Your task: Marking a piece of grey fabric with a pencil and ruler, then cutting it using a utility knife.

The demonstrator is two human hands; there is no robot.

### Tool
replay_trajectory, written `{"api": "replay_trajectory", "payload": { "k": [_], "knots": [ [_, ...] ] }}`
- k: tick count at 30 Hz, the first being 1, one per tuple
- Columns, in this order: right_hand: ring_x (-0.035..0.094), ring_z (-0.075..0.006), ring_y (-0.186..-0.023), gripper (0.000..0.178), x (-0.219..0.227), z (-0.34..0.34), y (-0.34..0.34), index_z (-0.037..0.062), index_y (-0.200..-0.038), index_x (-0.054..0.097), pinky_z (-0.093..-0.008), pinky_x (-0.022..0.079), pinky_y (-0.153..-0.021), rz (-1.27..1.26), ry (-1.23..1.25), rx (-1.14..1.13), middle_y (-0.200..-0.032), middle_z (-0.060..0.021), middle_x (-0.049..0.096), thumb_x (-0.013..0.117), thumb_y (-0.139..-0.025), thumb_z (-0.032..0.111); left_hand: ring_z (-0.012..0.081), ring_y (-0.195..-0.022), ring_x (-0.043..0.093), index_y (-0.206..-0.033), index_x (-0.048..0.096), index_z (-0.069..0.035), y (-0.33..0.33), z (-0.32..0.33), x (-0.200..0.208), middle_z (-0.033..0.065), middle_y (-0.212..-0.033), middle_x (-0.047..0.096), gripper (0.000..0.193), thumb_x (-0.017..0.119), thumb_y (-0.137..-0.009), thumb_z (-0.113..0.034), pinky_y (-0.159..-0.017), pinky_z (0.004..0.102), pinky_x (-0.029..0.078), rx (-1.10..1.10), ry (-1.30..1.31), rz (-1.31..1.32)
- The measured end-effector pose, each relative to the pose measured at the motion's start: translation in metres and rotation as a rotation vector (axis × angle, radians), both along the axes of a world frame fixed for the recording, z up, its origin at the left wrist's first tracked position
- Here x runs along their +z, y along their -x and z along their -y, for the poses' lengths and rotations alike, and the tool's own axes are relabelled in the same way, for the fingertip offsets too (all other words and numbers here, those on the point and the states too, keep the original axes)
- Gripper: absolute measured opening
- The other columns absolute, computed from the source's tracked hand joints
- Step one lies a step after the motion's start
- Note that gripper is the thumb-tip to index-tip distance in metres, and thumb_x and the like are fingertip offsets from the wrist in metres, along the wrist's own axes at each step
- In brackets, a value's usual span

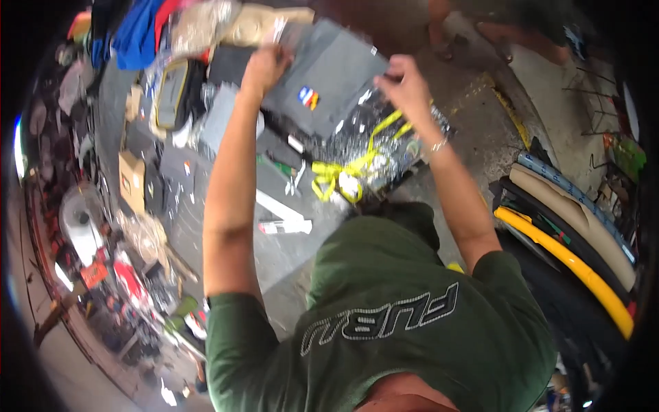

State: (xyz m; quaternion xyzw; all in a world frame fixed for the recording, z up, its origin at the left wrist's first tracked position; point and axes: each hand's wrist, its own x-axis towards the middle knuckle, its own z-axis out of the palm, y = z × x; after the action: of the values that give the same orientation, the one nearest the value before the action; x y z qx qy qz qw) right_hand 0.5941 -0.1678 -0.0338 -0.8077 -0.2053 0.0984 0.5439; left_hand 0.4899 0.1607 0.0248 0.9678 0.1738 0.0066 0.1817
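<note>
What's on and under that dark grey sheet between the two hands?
A small multicoloured emblem shows on the dark grey sheet. Whatever lies directly underneath is covered by it and cannot be seen.

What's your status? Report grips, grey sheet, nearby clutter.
Left grip at grey sheet, upper-left edge; right grip at its right corner, hold unclear. Emblem visible. Yellow strap close by, nearer the body.

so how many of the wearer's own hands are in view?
2: the left hand at the upper left of the grey sheet, the right hand at its right corner. Neither is hidden, though fingers look blurred.
</note>
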Motion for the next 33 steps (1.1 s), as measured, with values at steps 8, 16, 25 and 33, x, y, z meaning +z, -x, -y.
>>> {"api": "replay_trajectory", "payload": {
  "k": [8, 16, 25, 33],
  "knots": [
    [0.072, -0.0304, -0.094, 0.051, 0.009, -0.007, -0.037, 0.0045, -0.106, 0.068, -0.0393, 0.055, -0.084, 0.010, 0.299, 0.142, -0.100, -0.0124, 0.075, 0.084, -0.079, 0.045, 0.0404, -0.102, 0.069, -0.104, 0.073, -0.002, -0.006, 0.037, 0.026, 0.0254, -0.101, 0.072, 0.027, 0.070, -0.089, -0.025, -0.093, 0.0483, 0.053, 0.009, 0.220, 0.188],
    [0.069, -0.0150, -0.098, 0.039, -0.001, -0.005, -0.043, -0.0029, -0.120, 0.065, -0.0279, 0.053, -0.086, -0.069, 0.118, 0.268, -0.108, -0.0105, 0.075, 0.082, -0.088, 0.014, 0.0344, -0.105, 0.063, -0.116, 0.057, 0.000, 0.014, 0.122, 0.022, 0.0196, -0.111, 0.063, 0.043, 0.073, -0.088, -0.029, -0.086, 0.0487, 0.053, 0.393, -1.054, 0.218],
    [0.066, -0.0112, -0.096, 0.043, 0.023, -0.057, -0.072, 0.0008, -0.130, 0.065, -0.0263, 0.054, -0.078, -0.296, -0.053, 0.333, -0.120, -0.0071, 0.070, 0.079, -0.092, 0.016, 0.0556, -0.153, 0.008, -0.152, 0.018, 0.018, 0.092, 0.219, -0.011, 0.0468, -0.159, 0.001, 0.088, 0.070, -0.094, -0.021, -0.126, 0.0450, 0.019, 0.772, 0.502, 0.558],
    [0.065, -0.0113, -0.088, 0.044, -0.002, -0.056, -0.086, 0.0014, -0.132, 0.064, -0.0277, 0.056, -0.069, -0.151, 0.028, 0.354, -0.111, -0.0071, 0.072, 0.077, -0.095, 0.021, 0.0501, -0.155, 0.009, -0.153, 0.007, 0.020, 0.080, 0.211, -0.035, 0.0421, -0.162, 0.008, 0.085, 0.060, -0.096, -0.014, -0.129, 0.0442, 0.013, 0.749, 0.538, 0.559]
  ]
}}
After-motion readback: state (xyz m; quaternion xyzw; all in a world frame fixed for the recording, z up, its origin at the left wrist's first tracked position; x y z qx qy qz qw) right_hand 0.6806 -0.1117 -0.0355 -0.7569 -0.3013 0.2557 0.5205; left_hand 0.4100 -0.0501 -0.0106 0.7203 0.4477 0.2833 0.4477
